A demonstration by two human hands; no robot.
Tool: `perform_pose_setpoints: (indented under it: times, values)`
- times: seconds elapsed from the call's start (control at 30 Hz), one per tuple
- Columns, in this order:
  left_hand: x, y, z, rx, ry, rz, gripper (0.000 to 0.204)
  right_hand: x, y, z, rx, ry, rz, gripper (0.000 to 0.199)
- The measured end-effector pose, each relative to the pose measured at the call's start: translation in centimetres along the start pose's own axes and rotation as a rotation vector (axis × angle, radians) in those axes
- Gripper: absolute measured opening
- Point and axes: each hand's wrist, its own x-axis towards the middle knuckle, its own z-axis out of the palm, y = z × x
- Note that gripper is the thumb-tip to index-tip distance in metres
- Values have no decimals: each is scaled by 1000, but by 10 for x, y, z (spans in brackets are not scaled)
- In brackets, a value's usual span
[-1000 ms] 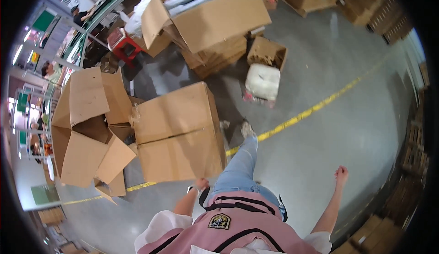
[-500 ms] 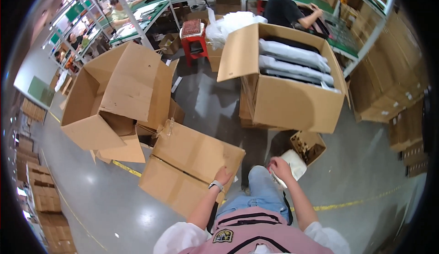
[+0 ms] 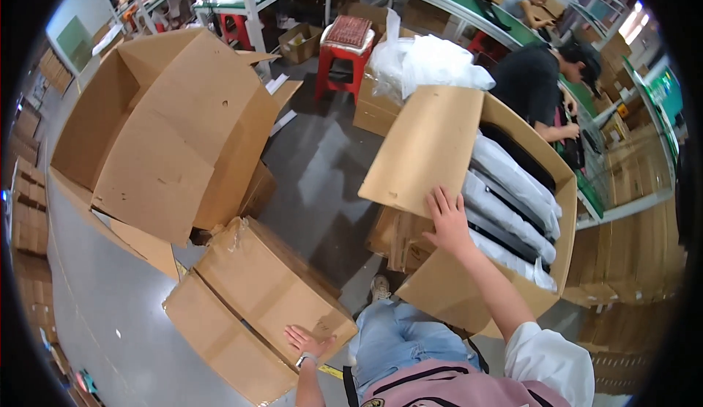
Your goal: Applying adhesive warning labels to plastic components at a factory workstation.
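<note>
Your right hand [image 3: 448, 220] lies flat and open on the flap of the open carton [image 3: 469, 209] of bagged items, gripping nothing, your left hand [image 3: 307, 341] spread on the sealed box [image 3: 256, 304] beside it; next, fold that flap back.

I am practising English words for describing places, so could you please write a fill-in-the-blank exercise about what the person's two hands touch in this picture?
1. The left hand rests flat on a taped, closed ____ box.
2. The right hand touches the flap of an ____ box.
3. The items packed inside that box are wrapped in clear ____.
4. The stool farther back has ____ legs.

Missing words: cardboard; open; plastic; red
</note>
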Motion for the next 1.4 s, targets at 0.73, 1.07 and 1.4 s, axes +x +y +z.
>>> perform_pose_setpoints:
  times: [0.73, 1.07, 1.4]
  values:
    - [217, 85, -191, -371, -343, 69, 30, 62, 19, 39, -50, -557, 135, 19]
    - [367, 390, -351, -510, -190, 560, 29, 173, 15, 73, 52, -1076, 455, 26]
    - [487, 583, -378, 175, -594, 835, 14, 423, 125, 190, 591, -892, 469, 30]
